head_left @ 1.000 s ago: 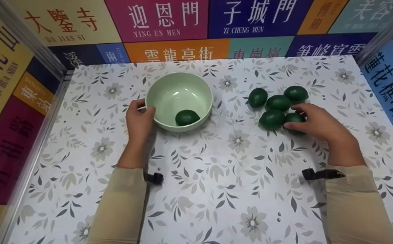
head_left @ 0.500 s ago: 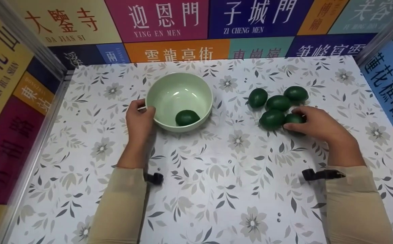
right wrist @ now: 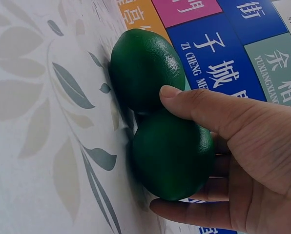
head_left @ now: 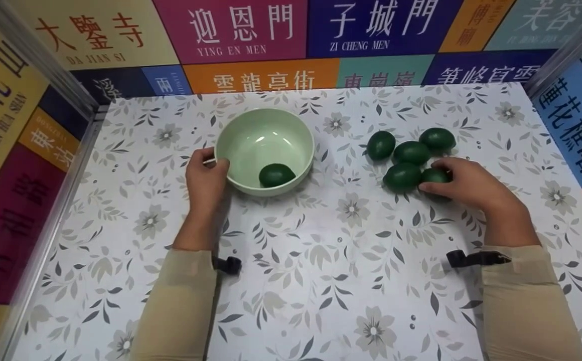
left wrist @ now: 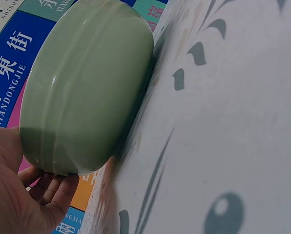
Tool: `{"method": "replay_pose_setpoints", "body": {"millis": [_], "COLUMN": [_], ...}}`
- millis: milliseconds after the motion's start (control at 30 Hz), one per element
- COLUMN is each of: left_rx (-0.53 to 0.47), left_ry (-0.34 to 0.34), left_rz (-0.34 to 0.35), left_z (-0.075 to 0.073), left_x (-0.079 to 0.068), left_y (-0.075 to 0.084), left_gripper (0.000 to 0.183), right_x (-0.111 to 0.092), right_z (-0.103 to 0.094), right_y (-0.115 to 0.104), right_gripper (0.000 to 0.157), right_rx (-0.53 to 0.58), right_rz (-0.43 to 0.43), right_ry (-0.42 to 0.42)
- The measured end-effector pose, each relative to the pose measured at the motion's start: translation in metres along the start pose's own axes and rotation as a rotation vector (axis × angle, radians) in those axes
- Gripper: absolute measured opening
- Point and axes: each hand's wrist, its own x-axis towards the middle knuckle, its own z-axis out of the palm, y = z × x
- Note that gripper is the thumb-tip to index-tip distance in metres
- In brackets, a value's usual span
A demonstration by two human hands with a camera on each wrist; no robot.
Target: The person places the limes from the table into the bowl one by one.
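Four dark green fruits [head_left: 412, 152] bunched on the floral tabletop [head_left: 291, 281] by the held fruit [head_left: 434, 175], one between it and the pale green bowl [head_left: 248, 145]. Around the held fruit, pinching: thumb and fingers of the right hand [head_left: 466, 183]; at the bowl's edge, likewise pinching: left hand [head_left: 207, 178]. Seen from the head: another fruit [head_left: 277, 175] inside the bowl. From the left wrist: the bowl's outer wall [left wrist: 92, 87]. From the right wrist: thumb tip overlapping a neighbouring fruit [right wrist: 143, 68].
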Motion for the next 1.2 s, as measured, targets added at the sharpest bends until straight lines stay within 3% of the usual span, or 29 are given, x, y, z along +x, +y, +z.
{"method": "replay_pose_setpoints", "body": {"millis": [900, 1200], "left_rx": [-0.107, -0.089], "left_ry": [-0.018, -0.009], "left_rz": [-0.007, -0.009], "left_z": [0.0012, 0.0012], "left_x": [-0.0017, -0.0028], "left_y": [-0.0035, -0.0019], "left_gripper": [0.036, 0.036], "right_x": [-0.0005, -0.0005], "right_z": [-0.0010, -0.0020], "right_y": [0.0011, 0.0016], "right_gripper": [0.075, 0.074], "right_rx": [-0.009, -0.006], "right_rz": [0.014, 0.032], "right_ry": [-0.017, -0.029]}}
